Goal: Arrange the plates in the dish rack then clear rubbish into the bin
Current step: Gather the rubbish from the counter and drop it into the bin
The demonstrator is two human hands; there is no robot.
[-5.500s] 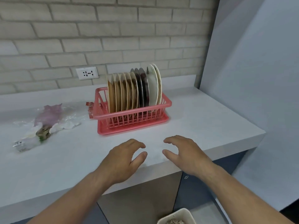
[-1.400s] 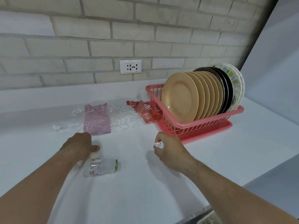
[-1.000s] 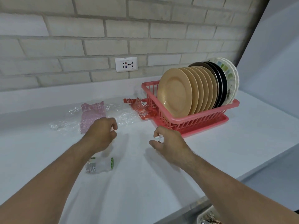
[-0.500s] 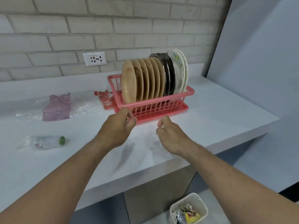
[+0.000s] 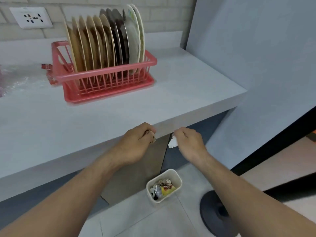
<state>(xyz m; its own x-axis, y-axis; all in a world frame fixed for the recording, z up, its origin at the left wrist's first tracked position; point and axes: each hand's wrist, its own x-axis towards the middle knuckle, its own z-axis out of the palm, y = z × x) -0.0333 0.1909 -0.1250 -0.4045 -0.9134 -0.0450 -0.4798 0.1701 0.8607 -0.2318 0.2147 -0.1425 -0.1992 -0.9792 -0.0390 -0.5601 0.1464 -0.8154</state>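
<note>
1. left hand (image 5: 136, 144): fingers curled round a small brownish scrap (image 5: 152, 137), only a bit of it pokes out by the knuckles; hand sits at the front edge of the counter (image 5: 179, 93)
2. right hand (image 5: 189, 142): closed on a crumpled white paper (image 5: 172, 143), which sticks out on the thumb side; hand is just past the counter edge, in front of the cabinet, near the left hand but not touching it
3. bin (image 5: 177, 177): small and cream, on the floor (image 5: 153, 223) against the cabinet, below both hands and roughly between them; holds foil, yellow and red scraps
4. dish rack (image 5: 104, 73): pink, on the counter near the brick wall; plates (image 5: 95, 41) stand on edge in one row inside it, with tan ones on the left, then dark ones, then pale ones at the right end
5. red wrapper (image 5: 48, 75) lies just beside the rack's left corner, with clear plastic (image 5: 18, 79) further left, both on the counter
6. wall socket (image 5: 30, 17) is above and left of the rack; a black round base (image 5: 215, 214) sits on the floor right of the bin
</note>
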